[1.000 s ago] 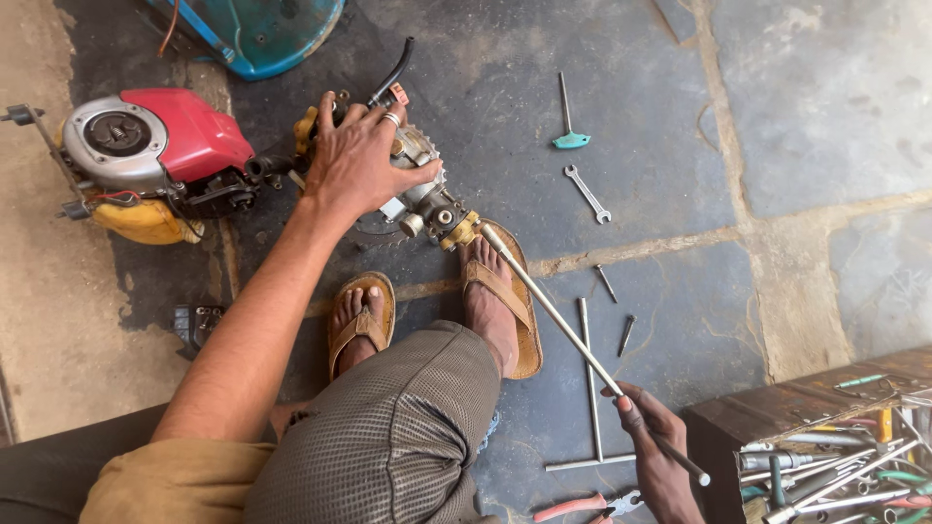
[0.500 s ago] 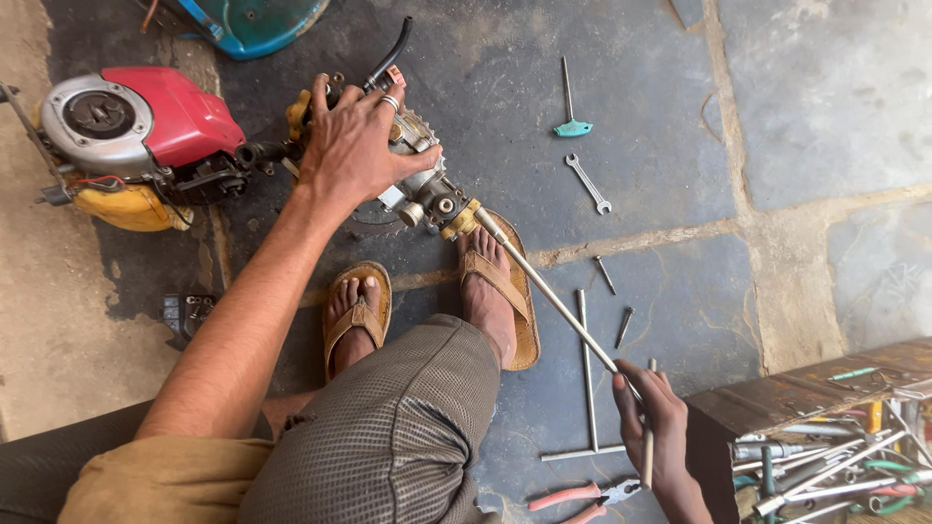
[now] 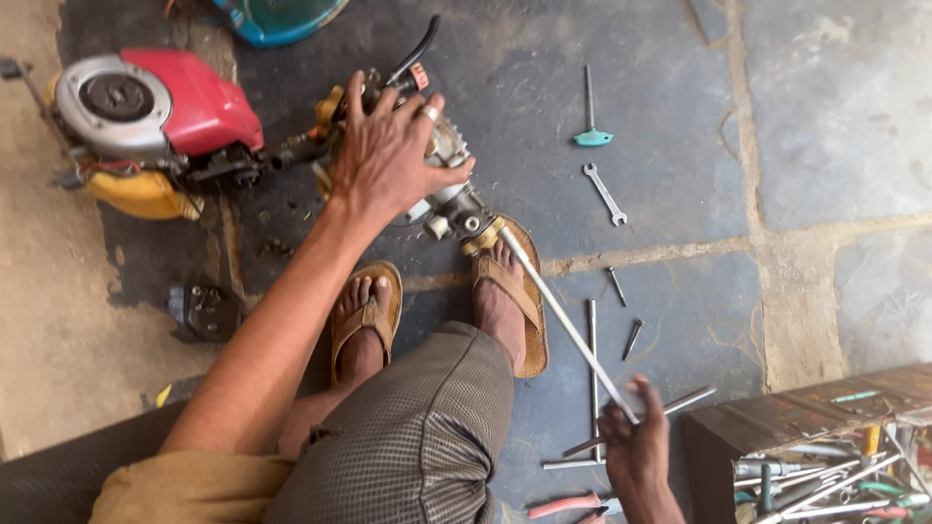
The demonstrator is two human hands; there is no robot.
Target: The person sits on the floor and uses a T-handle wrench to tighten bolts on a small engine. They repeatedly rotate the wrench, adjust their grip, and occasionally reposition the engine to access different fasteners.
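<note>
Your left hand [image 3: 388, 160] presses flat on the small engine assembly [image 3: 442, 189] on the stone floor [image 3: 825, 116] while your right hand [image 3: 636, 442] grips the long metal rod [image 3: 563, 325] seated in it; keep both steady and aligned.

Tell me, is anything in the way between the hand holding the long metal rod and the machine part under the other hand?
Nothing visible blocks it. The right hand holds the long metal rod, which runs bare past the sandalled foot up to the machine part. The left hand presses on top of that part.
</note>
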